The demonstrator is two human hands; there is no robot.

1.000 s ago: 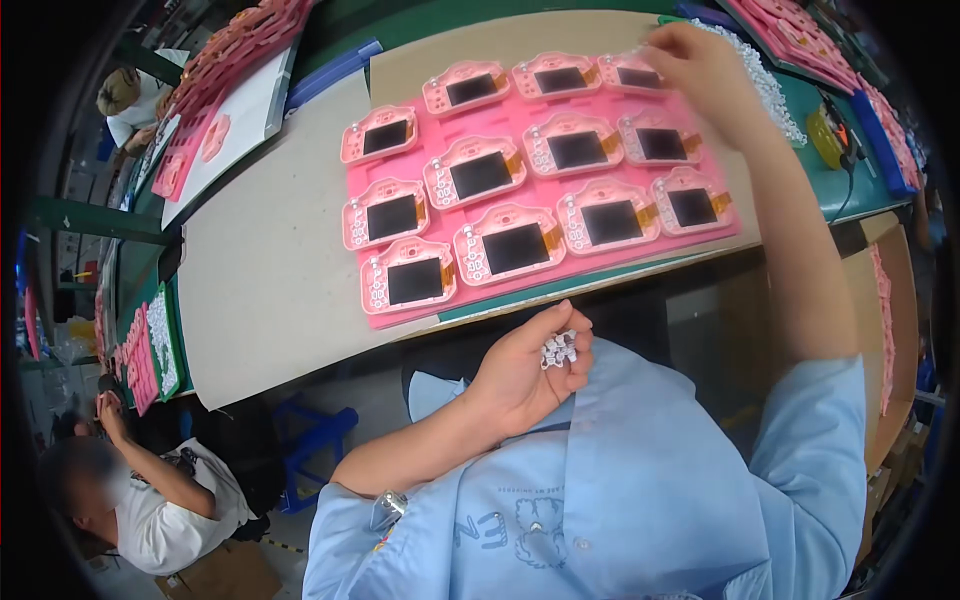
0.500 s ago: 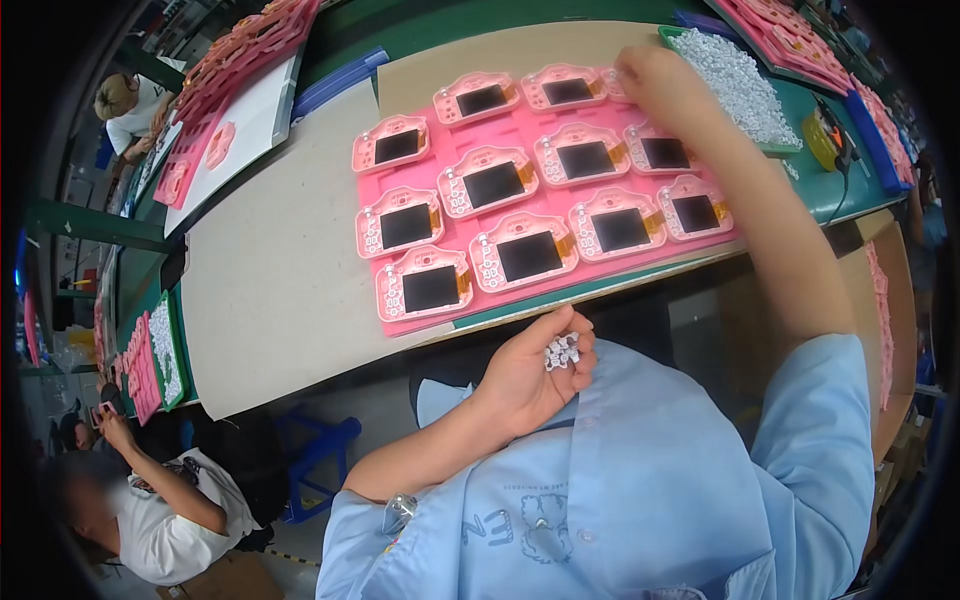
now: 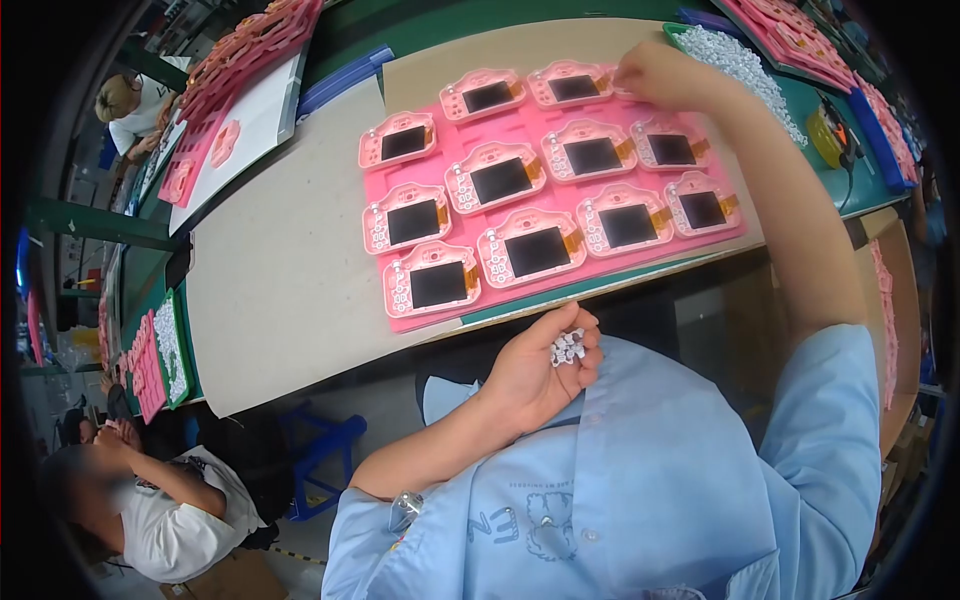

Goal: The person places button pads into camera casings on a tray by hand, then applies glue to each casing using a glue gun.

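Observation:
In my left hand, held palm up near the table's front edge, lies a small heap of white pieces, with the fingers curled round it. My right hand is over the back right corner of the pink tray, fingertips bent down at a pink shell there that it mostly covers. Whatever those fingertips hold is too small to tell. Several pink shells with black screens, such as one at the front, rest in rows on the tray. White pieces show beside many of the screens.
A green bin of white pieces stands behind my right hand. Near it is a yellow roll. A blue stool stands below the table. Two people sit at the left, one in a white shirt.
My right hand stays around the back right shell, having shifted slightly left of its earliest place. The view has moved a little, so the tray appears further right. My left hand keeps its white pieces.

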